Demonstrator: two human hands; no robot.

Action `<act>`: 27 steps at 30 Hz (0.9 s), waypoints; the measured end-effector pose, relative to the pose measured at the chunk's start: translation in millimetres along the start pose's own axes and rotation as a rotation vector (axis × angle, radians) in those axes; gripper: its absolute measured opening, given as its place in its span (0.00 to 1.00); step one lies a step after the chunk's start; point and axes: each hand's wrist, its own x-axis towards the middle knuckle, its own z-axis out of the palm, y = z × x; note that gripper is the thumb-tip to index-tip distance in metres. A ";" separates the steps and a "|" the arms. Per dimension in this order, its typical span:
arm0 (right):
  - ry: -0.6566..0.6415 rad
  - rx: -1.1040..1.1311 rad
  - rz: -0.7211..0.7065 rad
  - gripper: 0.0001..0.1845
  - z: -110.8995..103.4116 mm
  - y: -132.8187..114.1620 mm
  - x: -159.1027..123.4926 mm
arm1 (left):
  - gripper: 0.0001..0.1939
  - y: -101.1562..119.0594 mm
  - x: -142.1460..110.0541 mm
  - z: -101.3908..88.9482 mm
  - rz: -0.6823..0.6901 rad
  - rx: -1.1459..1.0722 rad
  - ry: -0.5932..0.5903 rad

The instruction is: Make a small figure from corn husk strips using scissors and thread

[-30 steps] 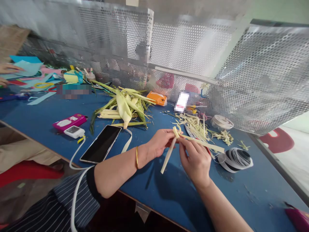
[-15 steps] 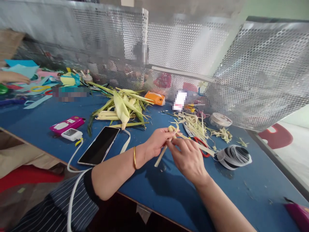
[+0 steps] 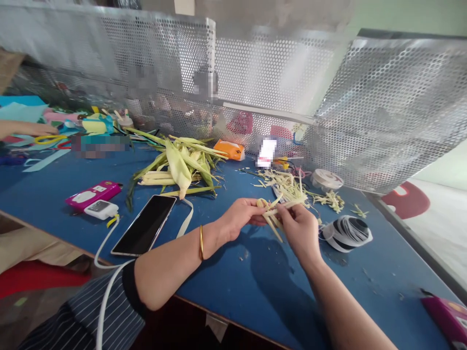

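Left hand (image 3: 242, 215): thumb and fingers pinched together, grasping pale corn-husk strips (image 3: 271, 214) at their looped end. Right hand (image 3: 301, 226): fingers curled, thumb and forefinger gripping the same strips close to the crossing. The strips are held above the bench (image 3: 219, 284), between the two hands; they are flat, ribbon-like and cream to light yellow, with ends angled downward. A smooth gold-coloured bangle (image 3: 201, 243) encircles the left wrist.

Behind the hands lies a loose heap of husk shreds (image 3: 286, 187), thin and tangled. To its left is a pile of corn husks (image 3: 178, 165), broad, ribbed, pale green to cream, pointed in shape. Right of the hands rests a ball of black-and-white yarn (image 3: 348, 233), rounded and banded; a round ribbon spool (image 3: 327, 179) lies behind it.

The bench has a flat blue top with small scraps scattered over it. On the left lie a dark-screened smartphone (image 3: 144, 226), a white device (image 3: 102, 209) with a cable, and a magenta box (image 3: 94, 194) touching it. An orange packet (image 3: 229, 149) sits near a perforated metal screen (image 3: 270, 73), which lines the far edge. Another person's hand (image 3: 32, 128) is at far left, beside blue sheets.
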 end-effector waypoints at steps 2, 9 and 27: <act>-0.051 0.014 0.061 0.19 1.6 1.0 2.1 | 0.11 -1.7 0.4 0.0 0.018 -0.002 -0.019; -0.120 0.208 0.135 0.20 7.0 -0.3 -0.9 | 0.10 -5.7 2.6 0.5 0.116 0.096 0.079; -0.091 -0.226 -0.799 0.11 -17.0 -14.3 -0.4 | 0.06 0.1 3.4 -1.4 0.206 0.133 0.174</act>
